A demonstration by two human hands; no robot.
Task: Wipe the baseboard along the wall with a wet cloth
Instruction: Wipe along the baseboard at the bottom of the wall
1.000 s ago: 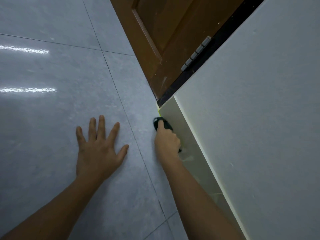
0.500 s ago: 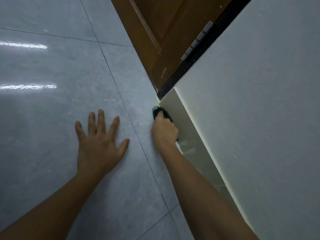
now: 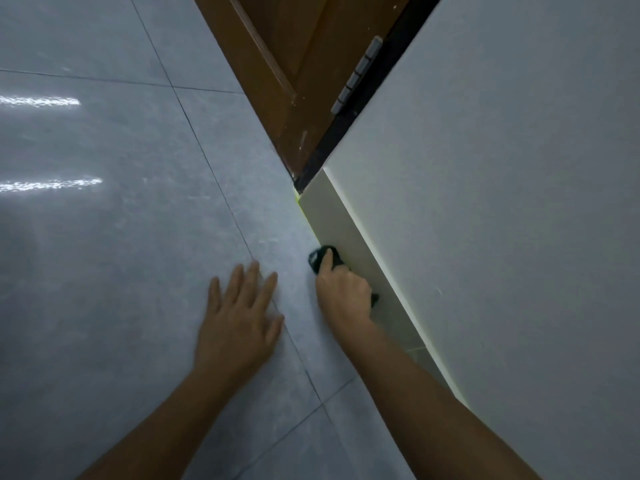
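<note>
- Two bare hands show: the right hand (image 3: 343, 289) is clenched around a dark cloth (image 3: 320, 257), pressing it against the baseboard (image 3: 332, 216) at floor level.
- Left of that grip, the left hand (image 3: 239, 320) lies flat, fingers spread, on the tiled floor (image 3: 121, 237).
- Beyond the grip stands a brown door (image 3: 277, 64).

We look down from head height, close over both forearms, facing the floor (image 3: 104, 237) where it meets the wall (image 3: 502, 202) and door (image 3: 284, 64)
</note>
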